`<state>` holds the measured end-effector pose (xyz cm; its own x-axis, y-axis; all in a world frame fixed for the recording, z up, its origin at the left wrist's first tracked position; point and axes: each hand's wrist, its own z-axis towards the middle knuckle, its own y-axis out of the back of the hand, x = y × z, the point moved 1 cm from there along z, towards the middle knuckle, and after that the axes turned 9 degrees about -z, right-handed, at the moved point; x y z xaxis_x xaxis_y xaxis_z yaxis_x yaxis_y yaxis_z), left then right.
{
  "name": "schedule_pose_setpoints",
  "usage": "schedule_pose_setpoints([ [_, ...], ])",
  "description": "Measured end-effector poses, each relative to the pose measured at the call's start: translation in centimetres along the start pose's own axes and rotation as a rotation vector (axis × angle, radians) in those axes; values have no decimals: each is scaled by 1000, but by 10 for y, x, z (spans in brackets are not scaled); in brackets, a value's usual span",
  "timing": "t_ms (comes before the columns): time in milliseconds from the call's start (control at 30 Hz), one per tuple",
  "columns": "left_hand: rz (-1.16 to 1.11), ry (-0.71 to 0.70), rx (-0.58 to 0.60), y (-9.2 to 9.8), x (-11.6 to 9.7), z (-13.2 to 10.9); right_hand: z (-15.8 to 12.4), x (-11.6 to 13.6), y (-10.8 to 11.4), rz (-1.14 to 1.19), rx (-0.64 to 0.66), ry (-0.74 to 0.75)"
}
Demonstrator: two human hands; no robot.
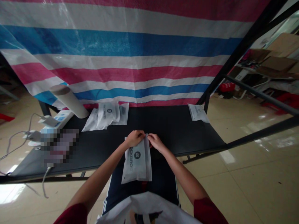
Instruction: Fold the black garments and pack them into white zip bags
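Note:
A frosted white zip pouch [137,165] with dark lettering and a round logo hangs over the table's near edge, above my lap. My left hand [135,138] grips its upper edge with curled fingers. Close beside it, my right hand [155,141] pinches the pouch's top right corner. The two hands are almost touching. What lies inside the pouch does not show clearly. Farther back to the left, several similar pouches [108,113] lie in an overlapping pile. One more pouch [198,112] rests alone at the table's far right corner.
On the left of the black table [173,124] stand a pale bottle [71,102] and a power strip [62,119] with plugged chargers. A blurred-out phone [62,146] lies near them, its cable [45,182] hanging over the edge. A striped sheet [133,59] closes off the back.

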<state>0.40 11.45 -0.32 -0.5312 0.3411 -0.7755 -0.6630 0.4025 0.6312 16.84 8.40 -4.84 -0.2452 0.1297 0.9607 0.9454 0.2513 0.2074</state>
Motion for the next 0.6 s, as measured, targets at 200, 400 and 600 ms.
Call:
schedule_pose_setpoints([
  [200, 53, 111, -93, 4, -1, 7, -4, 10, 5, -46, 0, 46],
  [400, 131, 192, -166, 14, 7, 25, -44, -1, 0, -142, -1, 26],
  [600, 134, 190, -121, 7, 17, 35, -101, -12, -10, -223, -14, -18],
])
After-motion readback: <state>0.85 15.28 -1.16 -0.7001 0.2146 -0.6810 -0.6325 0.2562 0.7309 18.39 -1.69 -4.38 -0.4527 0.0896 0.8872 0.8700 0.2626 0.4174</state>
